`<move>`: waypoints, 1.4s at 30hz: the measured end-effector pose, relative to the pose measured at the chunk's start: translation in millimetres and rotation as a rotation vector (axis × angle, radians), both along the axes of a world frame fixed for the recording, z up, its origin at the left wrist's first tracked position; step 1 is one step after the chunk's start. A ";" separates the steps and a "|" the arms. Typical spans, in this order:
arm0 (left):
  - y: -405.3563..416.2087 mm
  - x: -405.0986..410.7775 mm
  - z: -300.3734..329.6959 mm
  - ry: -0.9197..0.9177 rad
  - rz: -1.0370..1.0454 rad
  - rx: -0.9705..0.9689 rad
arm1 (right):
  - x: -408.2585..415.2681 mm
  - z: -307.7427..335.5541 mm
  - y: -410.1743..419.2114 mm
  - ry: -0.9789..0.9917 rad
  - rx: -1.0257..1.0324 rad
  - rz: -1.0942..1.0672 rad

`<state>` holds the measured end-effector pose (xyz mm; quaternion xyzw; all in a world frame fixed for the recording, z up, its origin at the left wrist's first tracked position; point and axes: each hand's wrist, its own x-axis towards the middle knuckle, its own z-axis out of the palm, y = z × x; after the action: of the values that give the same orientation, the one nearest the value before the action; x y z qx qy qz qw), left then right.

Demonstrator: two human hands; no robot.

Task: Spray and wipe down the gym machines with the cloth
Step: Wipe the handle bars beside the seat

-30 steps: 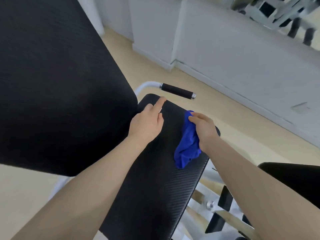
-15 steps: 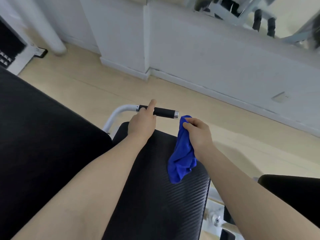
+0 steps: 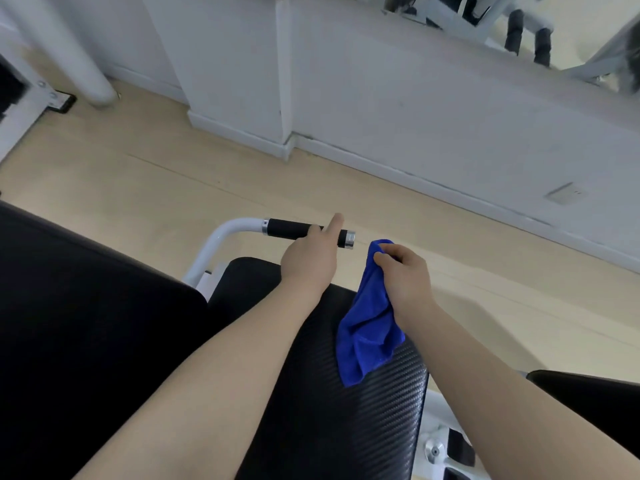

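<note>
The right hand (image 3: 403,280) holds the bunched blue microfibre cloth (image 3: 369,327) in a closed grip: fingers and thumb curl round the upper end of the cloth, and the rest hangs free below, over the far right part of the black textured vinyl seat pad (image 3: 346,410). The cloth's top edge lies just beside the chrome end cap of the black foam-sleeved handle (image 3: 298,229), at 4 o'clock from it.

The left hand (image 3: 311,263) rests on the handle with its index finger extended past the bar. The other fingers are hidden behind the hand, so how far this grip closes round the bar cannot be told.

Change: one second ago both hands were on the seat pad, the left flat on it and the right pressing the cloth to it. Both have since moved to 12 o'clock; the left has reached the handle and the cloth has lifted off the pad.

Judgement: the pad pass appears finished and the handle is the next part to wipe. The left hand probably steadies the bar. No spray bottle is in view.

Outward: the white tubular frame (image 3: 221,244) curves down at 9 o'clock from the handle; a larger black back pad (image 3: 86,306) fills the left.

No brand, label or legible writing is visible.
</note>
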<state>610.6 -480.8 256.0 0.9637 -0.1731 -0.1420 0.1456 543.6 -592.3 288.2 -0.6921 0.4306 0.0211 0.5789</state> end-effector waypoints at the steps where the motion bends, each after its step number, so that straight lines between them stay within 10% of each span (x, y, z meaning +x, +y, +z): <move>1: -0.1 0.7 -0.3 0.004 -0.004 -0.004 | 2.5 -0.6 -0.1 0.007 -0.026 -0.007; 12: 92.2 11.1 3.9 0.016 0.439 -0.202 | 73.9 -28.3 50.3 -0.009 -0.833 0.736; 20: 91.0 -3.2 -9.9 0.055 0.562 -0.272 | 121.8 -57.9 90.5 0.097 -0.975 1.157; 26: 91.4 -4.6 -5.7 0.079 0.560 -0.293 | 104.2 -33.8 34.4 0.437 -0.931 0.942; 33: 93.5 -1.9 -8.9 0.092 0.579 -0.380 | 144.4 -55.2 126.1 0.182 -0.888 1.117; 42: 96.3 -3.5 -10.1 0.075 0.591 -0.379 | 112.2 -51.7 45.4 0.373 -0.971 0.884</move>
<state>607.1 -384.4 245.9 0.9221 0.0954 -0.0942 0.3629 655.8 -546.8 236.6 -0.9691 0.1605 0.1789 0.0559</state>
